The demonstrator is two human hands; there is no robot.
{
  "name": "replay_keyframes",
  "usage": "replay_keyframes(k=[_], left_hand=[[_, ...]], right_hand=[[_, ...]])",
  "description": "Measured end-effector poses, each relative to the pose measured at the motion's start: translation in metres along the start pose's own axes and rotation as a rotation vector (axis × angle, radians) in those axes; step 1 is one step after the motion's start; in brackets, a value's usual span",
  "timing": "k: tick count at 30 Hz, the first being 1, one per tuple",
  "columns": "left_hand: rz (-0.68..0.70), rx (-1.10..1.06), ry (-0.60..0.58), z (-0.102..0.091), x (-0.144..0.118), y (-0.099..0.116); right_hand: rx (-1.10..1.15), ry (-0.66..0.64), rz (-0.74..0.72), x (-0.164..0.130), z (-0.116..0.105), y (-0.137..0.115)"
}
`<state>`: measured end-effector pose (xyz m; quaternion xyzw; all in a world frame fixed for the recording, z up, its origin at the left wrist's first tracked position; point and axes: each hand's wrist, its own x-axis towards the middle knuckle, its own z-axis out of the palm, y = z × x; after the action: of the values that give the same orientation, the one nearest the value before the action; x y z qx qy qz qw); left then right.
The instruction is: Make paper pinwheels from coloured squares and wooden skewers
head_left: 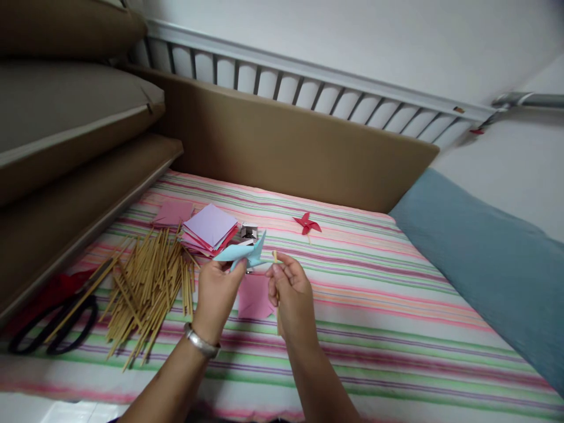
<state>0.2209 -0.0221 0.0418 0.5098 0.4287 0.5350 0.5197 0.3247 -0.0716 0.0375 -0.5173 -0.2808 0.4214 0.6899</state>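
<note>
Between the fingers of my left hand [217,294] is a light blue paper pinwheel [240,254], its folded blades pointing out to the left and upward. My right hand [291,294] pinches a thin wooden stick [275,257] near its top end, just right of the pinwheel. One blue blade reaches toward that stick; whether they touch, I cannot tell. Beneath both hands lies a pink paper square [255,298] with cut lines. A finished-looking red pinwheel [307,224] rests farther back on the striped cloth.
Many loose wooden sticks [147,288] are heaped at left, beside black-handled scissors [73,317]. Behind them sit a stack of coloured paper squares [211,226], a pink square [173,212] and small shiny metal items [249,231]. Brown padded boards [282,141] border the striped cloth [396,329].
</note>
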Motion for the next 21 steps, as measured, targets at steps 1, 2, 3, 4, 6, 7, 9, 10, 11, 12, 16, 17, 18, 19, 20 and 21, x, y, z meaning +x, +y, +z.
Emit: replay_keyframes(k=[1,2,3,4,6,7,9,10,11,12,16,17,18,19,20,21], left_hand=[[0.112,0.121,0.024,-0.002,-0.001,0.0],[0.246,0.247,0.039,-0.005,-0.001,0.0],[0.392,0.36,0.043,-0.007,-0.002,-0.001],[0.535,0.453,0.031,-0.01,-0.003,-0.002],[0.78,0.58,-0.033,-0.014,-0.003,-0.006],[0.871,0.624,-0.067,-0.016,-0.003,-0.008],[0.992,0.691,-0.124,-0.018,-0.004,-0.012],[1.03,0.713,-0.143,-0.018,-0.004,-0.015],[1.06,0.729,-0.156,-0.018,-0.004,-0.017],[1.08,0.745,-0.168,-0.018,-0.005,-0.019],[1.111,0.79,-0.201,-0.016,-0.006,-0.026],[1.105,0.79,-0.211,-0.015,-0.006,-0.027],[1.093,0.785,-0.228,-0.015,-0.005,-0.028],[1.074,0.774,-0.252,-0.014,-0.005,-0.029],[1.048,0.758,-0.279,-0.013,-0.004,-0.03],[1.018,0.731,-0.302,-0.012,-0.004,-0.03]], right_hand=[[0.05,0.005,0.032,0.001,-0.001,-0.002],[0.102,-0.01,0.085,0.002,-0.001,-0.003],[0.154,-0.045,0.159,0.003,-0.003,-0.004],[0.203,-0.099,0.249,0.005,-0.005,-0.006],[0.279,-0.229,0.434,0.01,-0.01,-0.008],[0.303,-0.29,0.507,0.013,-0.014,-0.008],[0.315,-0.376,0.588,0.018,-0.023,-0.01],[0.303,-0.395,0.595,0.02,-0.027,-0.011],[0.283,-0.399,0.585,0.021,-0.031,-0.012],[0.254,-0.396,0.562,0.021,-0.034,-0.013],[0.083,-0.423,0.446,0.019,-0.042,-0.015],[0.039,-0.433,0.422,0.019,-0.042,-0.015],[0.006,-0.435,0.4,0.019,-0.043,-0.014],[-0.016,-0.424,0.378,0.019,-0.043,-0.014],[-0.028,-0.401,0.35,0.02,-0.044,-0.013],[-0.037,-0.375,0.323,0.021,-0.044,-0.013]])
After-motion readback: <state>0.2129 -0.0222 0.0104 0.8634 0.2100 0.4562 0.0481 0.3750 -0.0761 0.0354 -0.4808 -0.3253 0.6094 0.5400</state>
